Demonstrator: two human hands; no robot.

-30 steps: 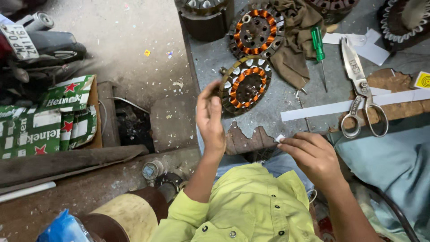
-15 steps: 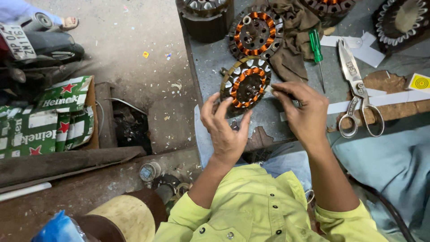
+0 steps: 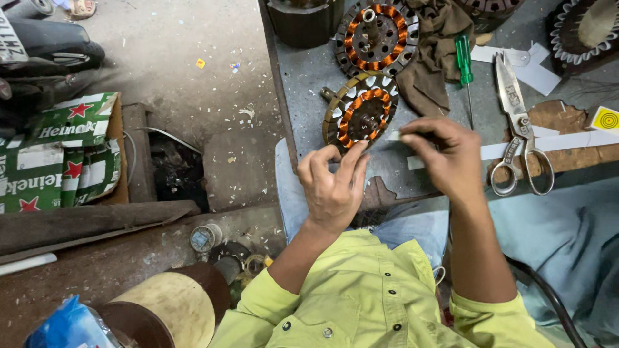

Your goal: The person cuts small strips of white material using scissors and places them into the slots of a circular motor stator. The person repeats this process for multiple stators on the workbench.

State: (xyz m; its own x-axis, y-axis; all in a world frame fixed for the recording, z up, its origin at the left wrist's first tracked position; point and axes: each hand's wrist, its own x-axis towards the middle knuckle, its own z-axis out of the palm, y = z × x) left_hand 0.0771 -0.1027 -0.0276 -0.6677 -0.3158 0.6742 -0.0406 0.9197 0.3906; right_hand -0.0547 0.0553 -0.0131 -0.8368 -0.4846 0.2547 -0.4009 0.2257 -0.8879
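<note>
Near the centre of the frame, the left hand [image 3: 333, 187] was raised with its fingers [image 3: 353, 162] loosely curled and slightly spread, the fingertips touching the lower edge of a round motor stator with copper-orange windings and a dark metal core [image 3: 360, 117], which stood tilted on the grey metal workbench [image 3: 309, 84]. The right hand [image 3: 448, 158], just right of centre, had its fingers bent inward and pressed together, pinching something small and dark at the stator's right side; what it was could not be told.

A long white paper strip [image 3: 561, 143] ran from beside the right hand toward the right edge of the frame. Large steel scissors [image 3: 519, 135] lay across it at the right. A green-handled screwdriver [image 3: 464, 61] lay in the upper middle, beside a crumpled brown cloth [image 3: 435, 64]. A second copper-wound stator [image 3: 376, 35] lay flat at the top centre, above the first. A small yellow square card [image 3: 606, 118] sat at the right edge. At the left of the frame stood a green cardboard box with red stars [image 3: 58, 154], and a pale yellow cylinder [image 3: 171, 308] lay in the lower left. The person wore a lime-green buttoned shirt [image 3: 361, 303], seen at the bottom centre.
</note>
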